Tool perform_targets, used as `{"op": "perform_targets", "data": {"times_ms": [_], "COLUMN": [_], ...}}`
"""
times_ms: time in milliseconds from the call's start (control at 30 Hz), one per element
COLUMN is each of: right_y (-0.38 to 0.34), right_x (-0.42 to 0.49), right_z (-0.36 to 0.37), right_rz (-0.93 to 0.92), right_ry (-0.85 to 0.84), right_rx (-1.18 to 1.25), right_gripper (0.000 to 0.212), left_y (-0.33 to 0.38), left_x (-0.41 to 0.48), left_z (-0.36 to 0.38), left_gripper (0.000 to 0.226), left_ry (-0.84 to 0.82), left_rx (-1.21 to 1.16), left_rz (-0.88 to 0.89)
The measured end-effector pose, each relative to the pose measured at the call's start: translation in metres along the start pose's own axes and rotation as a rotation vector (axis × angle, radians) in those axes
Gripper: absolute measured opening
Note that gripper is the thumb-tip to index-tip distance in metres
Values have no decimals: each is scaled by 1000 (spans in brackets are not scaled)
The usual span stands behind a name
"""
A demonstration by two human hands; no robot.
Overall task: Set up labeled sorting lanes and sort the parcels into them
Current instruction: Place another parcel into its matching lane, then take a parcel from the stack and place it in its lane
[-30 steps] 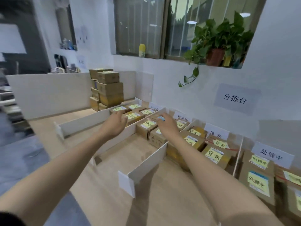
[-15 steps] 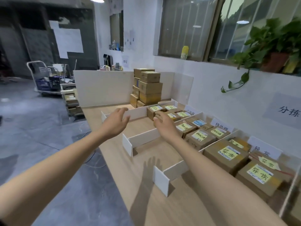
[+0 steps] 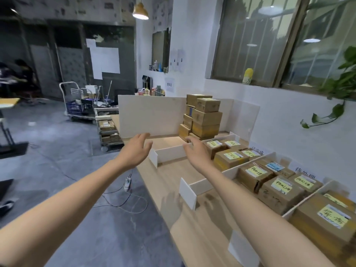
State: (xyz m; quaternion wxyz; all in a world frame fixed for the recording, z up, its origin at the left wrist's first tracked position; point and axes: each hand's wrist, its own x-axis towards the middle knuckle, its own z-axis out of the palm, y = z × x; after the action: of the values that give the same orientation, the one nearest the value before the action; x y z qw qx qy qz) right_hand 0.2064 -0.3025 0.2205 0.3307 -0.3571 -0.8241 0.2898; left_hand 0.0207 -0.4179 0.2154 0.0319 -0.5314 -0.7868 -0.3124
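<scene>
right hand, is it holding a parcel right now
No, the right hand is open with its fingers spread and grips nothing; the stack of boxes stands beyond it.

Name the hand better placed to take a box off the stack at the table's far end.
Probably right. The right hand is open and hovers directly in front of the stack; the left hand, also open, is farther left.
</scene>
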Motion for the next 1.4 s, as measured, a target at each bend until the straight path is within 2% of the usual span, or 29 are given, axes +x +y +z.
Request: {"op": "perform_targets", "data": {"times_ms": [267, 567, 1100, 1400], "right_y": [-31, -33, -8, 0], "right_x": [47, 106, 309, 363], "right_z": [72, 118, 211, 228], "right_rz": [-2, 8, 0, 49], "right_ry": [-8, -7, 10, 6], "right_rx": [44, 63, 119, 82], "right_gripper": [35, 35, 37, 37], "left_y": [-70, -116, -219, -255], "left_x": [30, 78, 262, 324], "left_z": [-18, -9, 18, 41], "left_gripper": [46, 48, 48, 46], "left_ry": [4, -6, -36, -72], "left_rx": [-5, -32, -3, -41], "left_rz": [-1, 1, -1, 13]}}
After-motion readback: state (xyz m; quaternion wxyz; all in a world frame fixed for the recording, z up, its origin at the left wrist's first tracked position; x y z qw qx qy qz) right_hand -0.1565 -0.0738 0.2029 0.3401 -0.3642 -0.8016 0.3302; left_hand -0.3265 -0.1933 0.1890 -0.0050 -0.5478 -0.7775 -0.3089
